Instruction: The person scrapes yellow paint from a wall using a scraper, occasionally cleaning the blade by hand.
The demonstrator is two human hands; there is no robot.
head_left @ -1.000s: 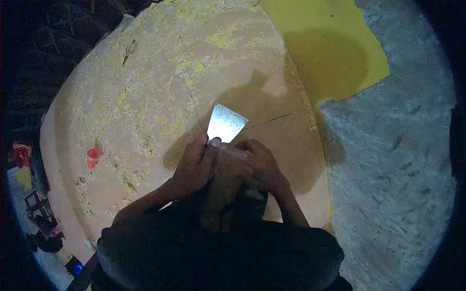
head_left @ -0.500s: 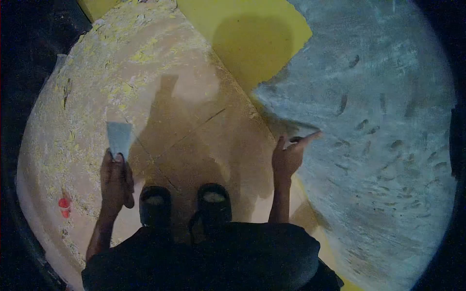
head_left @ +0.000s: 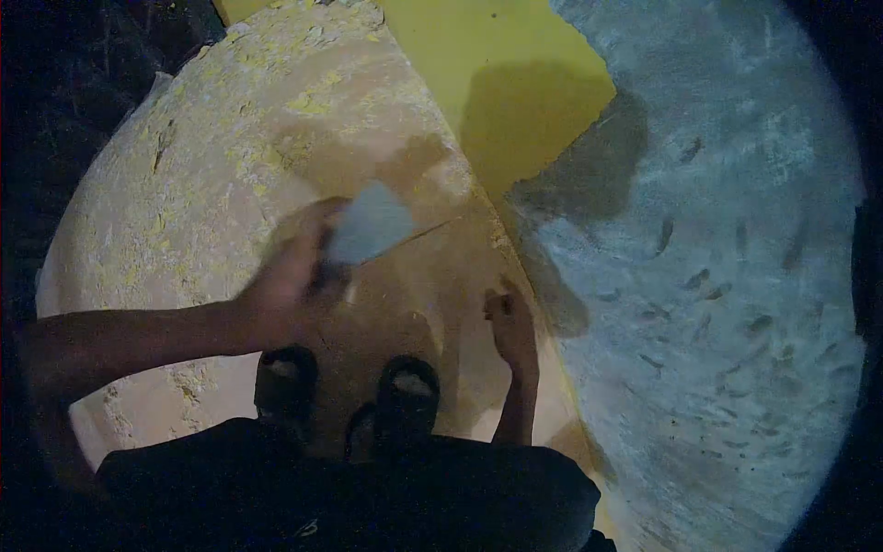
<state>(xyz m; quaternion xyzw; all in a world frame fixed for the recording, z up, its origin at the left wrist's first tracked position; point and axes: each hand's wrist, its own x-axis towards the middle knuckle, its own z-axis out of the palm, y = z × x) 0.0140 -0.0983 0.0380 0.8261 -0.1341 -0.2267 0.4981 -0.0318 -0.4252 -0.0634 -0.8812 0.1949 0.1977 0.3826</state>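
My left hand [head_left: 299, 253], blurred by motion, is closed on the handle of a putty knife [head_left: 372, 224]. Its wide grey blade points up and to the right, over the tan surface near a thin dark line. My left forearm reaches in from the left edge. On the right, my right hand [head_left: 509, 317] is held low with its fingers curled in, close to the border between the tan and blue-grey areas. I cannot tell what, if anything, those fingers hold.
My feet in dark sandals [head_left: 409, 391] stand on the tan surface [head_left: 386, 313]. Yellow and whitish flakes [head_left: 248, 152] cover its left part. A smooth yellow area [head_left: 428, 64] lies at the top, and a blue-grey area [head_left: 736, 212] with dark marks fills the right. Shadows fall across them.
My left hand has swung up and right with the putty knife, its blade now angled rightward. My right hand has drawn left and down, its outstretched finger now curled in.
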